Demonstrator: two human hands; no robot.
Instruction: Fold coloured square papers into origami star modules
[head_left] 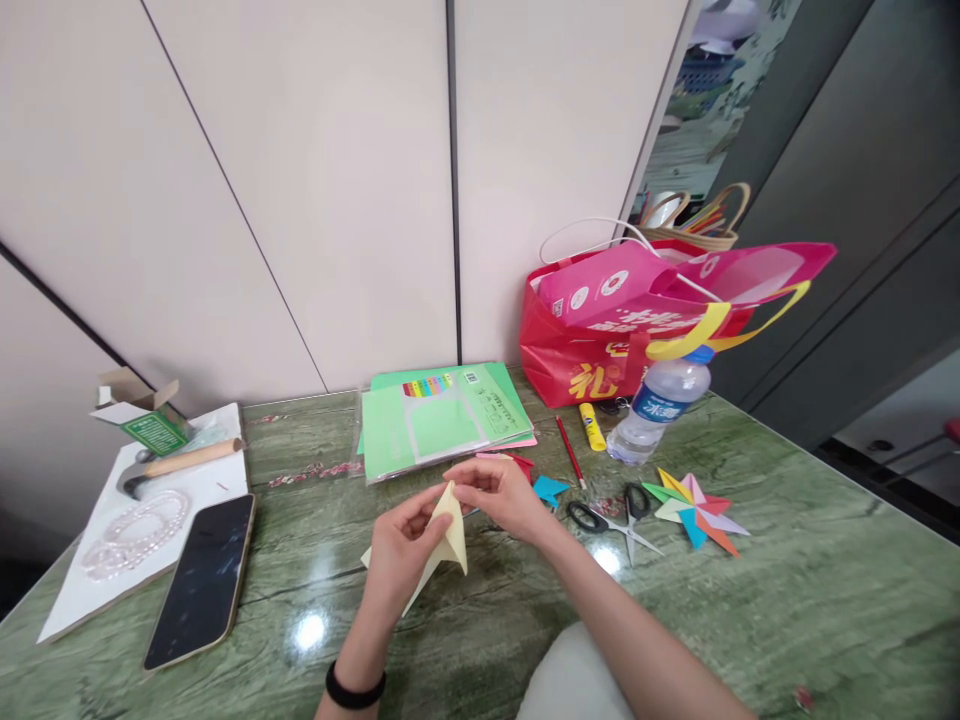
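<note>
A pale yellow sheet of folded paper is held up above the table between both hands. My left hand is closed on it, the thumb pressed against its face and part of the sheet sticking out below. My right hand pinches the paper's pointed top. Just behind my right hand lie a blue folded paper piece and a red folded paper piece, the red one partly hidden. To the right are black-handled scissors with parted blades, and a multicoloured paper star.
A packet of green paper lies behind the hands. Farther right are a red pencil, a glue stick, a water bottle and a red gift bag. A phone and bead strings lie at left.
</note>
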